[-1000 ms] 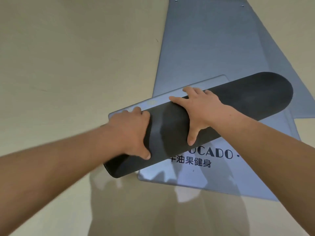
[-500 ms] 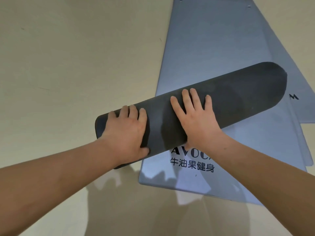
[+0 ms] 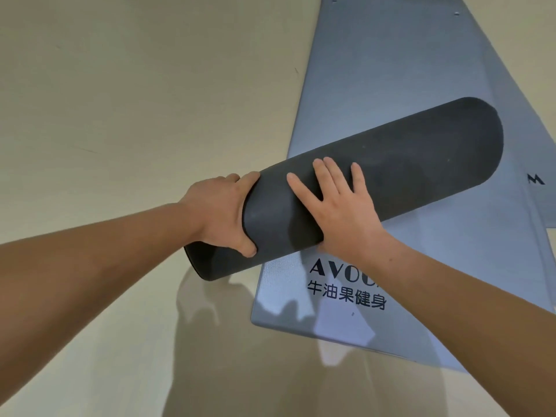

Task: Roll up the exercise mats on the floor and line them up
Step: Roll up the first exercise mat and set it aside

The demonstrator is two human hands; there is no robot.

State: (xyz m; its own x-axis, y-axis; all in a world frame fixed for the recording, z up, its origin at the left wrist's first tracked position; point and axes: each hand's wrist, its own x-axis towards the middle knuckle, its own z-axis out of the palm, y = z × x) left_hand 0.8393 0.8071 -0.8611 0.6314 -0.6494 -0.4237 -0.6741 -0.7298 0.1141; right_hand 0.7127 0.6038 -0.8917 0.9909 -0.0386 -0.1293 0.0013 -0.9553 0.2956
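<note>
A dark grey rolled-up mat (image 3: 415, 164) lies slanted across the middle of the view, its left end hanging over the beige floor. My left hand (image 3: 219, 215) grips the roll near that left end, fingers curled over the far side and thumb on the near side. My right hand (image 3: 334, 206) lies flat on top of the roll with straight, spread fingers. Beneath the roll a blue-grey mat (image 3: 391, 70) lies flat on the floor, printed with dark lettering near its front edge.
Another flat blue-grey mat (image 3: 541, 206) shows at the right, partly under the first. Beige floor (image 3: 120, 115) fills the left and the bottom of the view.
The last flap of the dark mat has closed into the roll. The roll has shifted up and to the right. My left hand has slid round its end; my right hand has flattened on top.
</note>
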